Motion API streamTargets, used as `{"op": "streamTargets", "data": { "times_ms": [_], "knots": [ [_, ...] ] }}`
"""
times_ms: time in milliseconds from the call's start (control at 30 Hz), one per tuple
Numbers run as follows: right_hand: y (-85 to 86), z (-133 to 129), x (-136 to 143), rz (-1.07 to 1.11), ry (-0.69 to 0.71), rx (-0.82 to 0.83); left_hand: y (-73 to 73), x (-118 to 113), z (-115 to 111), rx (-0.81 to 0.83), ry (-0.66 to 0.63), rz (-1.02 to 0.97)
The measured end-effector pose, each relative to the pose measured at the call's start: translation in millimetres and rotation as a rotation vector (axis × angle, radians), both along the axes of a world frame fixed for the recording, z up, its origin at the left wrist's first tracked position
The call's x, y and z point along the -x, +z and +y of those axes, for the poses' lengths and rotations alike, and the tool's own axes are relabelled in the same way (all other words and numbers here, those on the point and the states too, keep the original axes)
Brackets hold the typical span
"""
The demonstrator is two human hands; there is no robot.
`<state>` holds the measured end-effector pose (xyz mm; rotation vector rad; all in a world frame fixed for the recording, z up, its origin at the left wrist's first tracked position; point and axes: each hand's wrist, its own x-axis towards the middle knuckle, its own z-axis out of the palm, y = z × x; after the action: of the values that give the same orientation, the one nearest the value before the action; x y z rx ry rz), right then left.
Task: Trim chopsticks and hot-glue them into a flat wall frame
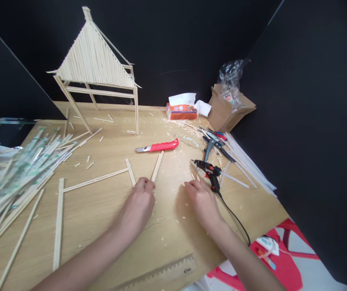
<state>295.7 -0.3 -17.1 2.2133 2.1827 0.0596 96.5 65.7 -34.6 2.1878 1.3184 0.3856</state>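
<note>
My left hand (144,194) is closed at the near ends of a short pair of wooden sticks (157,166) and a second short piece (130,173); its fingertips hide what exactly they pinch. To the right, my right hand (196,192) rests low over the table with its fingers bent down, close to the black glue gun (211,170); its fingertips are partly hidden. Beyond my left hand lies a red utility knife (164,146), blade pointing left. A long stick pair (96,180) runs from the second piece to a thicker upright strip (58,222).
A stick-built house model (93,60) stands at the back left. Bundled sticks (15,190) cover the left side. Behind are a tissue pack (182,112) and a cardboard box (229,111). Pliers (210,145) and glue sticks (246,157) lie right; a ruler (161,273) lies in front.
</note>
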Motion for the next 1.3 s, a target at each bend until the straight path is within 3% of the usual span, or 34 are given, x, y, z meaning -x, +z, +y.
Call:
{"op": "streamTargets", "data": {
  "times_ms": [167,367,433,567,700,867,1100,1200,1300],
  "knots": [
    [3.2,36.6,5.3,-0.061,0.057,0.088,7.0,4.5,-5.7,0.035,-0.007,-0.042],
    [-2.0,38.6,13.2,-0.161,0.143,0.154,7.3,7.4,-3.4,0.210,0.020,-0.212],
    [-3.0,39.6,14.0,-0.176,0.160,0.170,16.5,10.5,5.1,0.344,0.078,-0.307],
    [1.7,47.8,4.9,-0.189,0.162,0.183,40.5,19.2,22.1,0.762,0.145,-0.525],
    [13.0,57.4,-10.9,-0.160,0.189,0.177,57.2,26.4,26.8,0.972,0.178,-0.768],
    [14.4,61.5,5.0,0.026,0.354,0.123,71.3,30.7,26.0,0.934,0.142,-0.858],
    [-19.4,75.9,47.1,0.378,0.411,-0.024,76.6,40.4,25.4,0.855,0.123,-0.863],
    [-27.4,61.0,50.7,0.659,0.557,0.028,75.7,44.7,26.9,0.848,0.112,-0.872],
    [-21.6,28.6,44.4,0.758,0.674,0.179,76.2,46.9,28.8,0.835,0.117,-0.874]
  ]
}}
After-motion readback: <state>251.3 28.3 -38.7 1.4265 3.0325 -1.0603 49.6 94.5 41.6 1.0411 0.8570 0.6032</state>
